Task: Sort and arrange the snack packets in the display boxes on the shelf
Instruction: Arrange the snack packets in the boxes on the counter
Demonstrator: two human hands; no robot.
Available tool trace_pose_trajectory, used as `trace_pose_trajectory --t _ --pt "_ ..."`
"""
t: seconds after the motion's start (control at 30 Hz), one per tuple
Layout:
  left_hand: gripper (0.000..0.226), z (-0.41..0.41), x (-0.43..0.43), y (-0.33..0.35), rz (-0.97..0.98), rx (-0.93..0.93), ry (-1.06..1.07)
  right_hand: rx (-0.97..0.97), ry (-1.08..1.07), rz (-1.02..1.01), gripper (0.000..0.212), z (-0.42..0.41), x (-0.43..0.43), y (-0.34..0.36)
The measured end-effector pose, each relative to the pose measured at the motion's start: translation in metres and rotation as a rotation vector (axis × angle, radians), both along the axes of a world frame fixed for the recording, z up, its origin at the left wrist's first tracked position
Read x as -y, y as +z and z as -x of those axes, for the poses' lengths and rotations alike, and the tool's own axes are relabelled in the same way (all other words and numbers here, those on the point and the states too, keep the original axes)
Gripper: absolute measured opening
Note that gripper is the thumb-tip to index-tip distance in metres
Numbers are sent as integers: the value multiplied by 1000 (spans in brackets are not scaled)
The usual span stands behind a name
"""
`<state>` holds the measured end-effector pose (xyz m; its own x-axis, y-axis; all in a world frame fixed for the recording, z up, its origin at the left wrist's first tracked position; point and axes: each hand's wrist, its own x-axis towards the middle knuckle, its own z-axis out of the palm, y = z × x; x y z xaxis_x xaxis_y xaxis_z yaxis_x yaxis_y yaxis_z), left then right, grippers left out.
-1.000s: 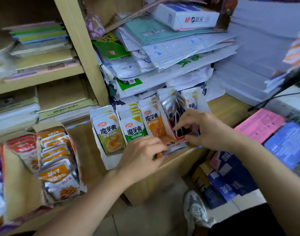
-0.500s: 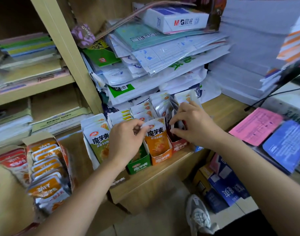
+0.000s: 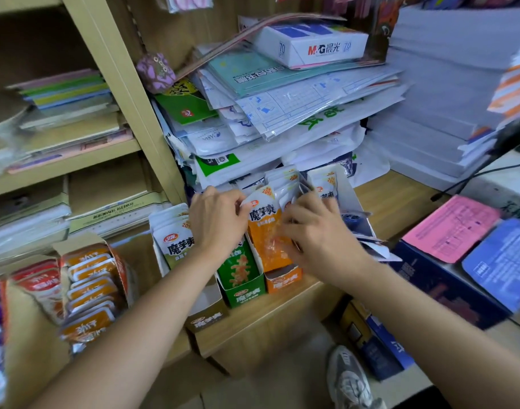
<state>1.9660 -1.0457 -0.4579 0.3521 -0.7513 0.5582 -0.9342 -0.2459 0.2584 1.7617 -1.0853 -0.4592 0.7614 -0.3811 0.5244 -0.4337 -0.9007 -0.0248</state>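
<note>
Together, the left hand [image 3: 217, 222] and the right hand [image 3: 320, 231] pinch an orange snack packet [image 3: 263, 231], apparently by its side edges, upright in the orange display box [image 3: 283, 280].

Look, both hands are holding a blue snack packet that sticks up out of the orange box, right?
Not blue. The head view shows the snack packet is orange with a white top. The rest holds: the left hand pinches its top corner, the right hand grips its other side, and it sticks up out of the orange box.
</note>
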Motion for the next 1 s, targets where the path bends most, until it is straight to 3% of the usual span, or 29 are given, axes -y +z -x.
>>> trace_pose_trajectory --t 0.1,0.2,0.27,0.47,0.67,0.77,0.9,1.0 --pt "12 -5 0 -4 -100 79 -36 -124 116 -59 17 -7 -23 -17" --pt "15 -8 -3 -1 -153 109 -108 -311 12 -224 67 -3 -36 -40" --pt "20 -10 -3 1 -199 89 -145 -379 -49 -233 84 -2 -39 -51" --pt "44 -9 1 6 -322 182 -151 -385 -83 -208 84 -19 -41 -64" --pt "15 -11 15 10 -446 128 -133 -378 -84 -233 80 -21 -41 -64" --pt "14 -14 16 11 -355 114 -129 -365 -71 -256 79 -19 -40 -66" --pt "17 -17 10 17 -83 140 -71 -373 -82 -266 90 -21 -40 -63" --pt "19 -12 8 13 -171 195 -53 -389 -108 -251 95 -31 -36 -59"
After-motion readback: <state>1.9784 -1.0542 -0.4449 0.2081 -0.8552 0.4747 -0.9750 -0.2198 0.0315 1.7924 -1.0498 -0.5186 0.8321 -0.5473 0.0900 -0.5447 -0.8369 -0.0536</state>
